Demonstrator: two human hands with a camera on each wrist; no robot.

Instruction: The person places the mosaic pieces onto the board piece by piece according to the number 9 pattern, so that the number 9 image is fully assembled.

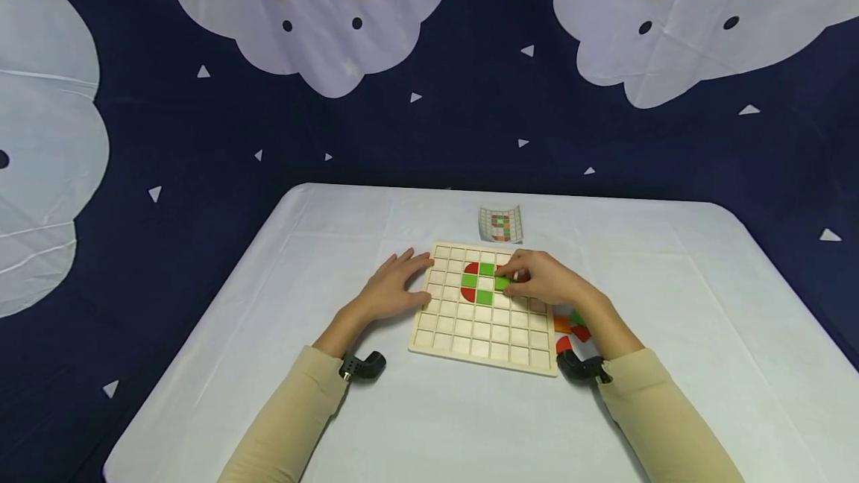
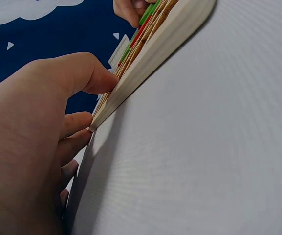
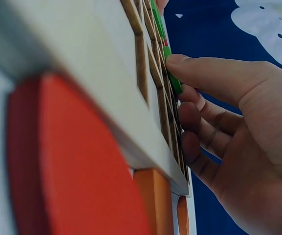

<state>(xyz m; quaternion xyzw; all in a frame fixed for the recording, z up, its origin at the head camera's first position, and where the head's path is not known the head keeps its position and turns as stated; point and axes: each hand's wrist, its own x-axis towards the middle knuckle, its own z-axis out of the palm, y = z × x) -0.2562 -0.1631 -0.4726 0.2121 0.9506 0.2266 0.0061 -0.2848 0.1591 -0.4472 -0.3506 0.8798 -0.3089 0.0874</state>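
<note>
A green tile (image 1: 502,285) is at the surface of the wooden grid board (image 1: 463,328), pinched between the right hand (image 1: 545,277)'s thumb and fingers. The left hand (image 1: 391,288), thumb and fingers spread apart, touches the board's left edge on the tabletop (image 1: 436,423).

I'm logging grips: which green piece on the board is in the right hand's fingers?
The rightmost green piece, pinched by the right hand; the other three greens visible on the board lie outside its grip.
</note>
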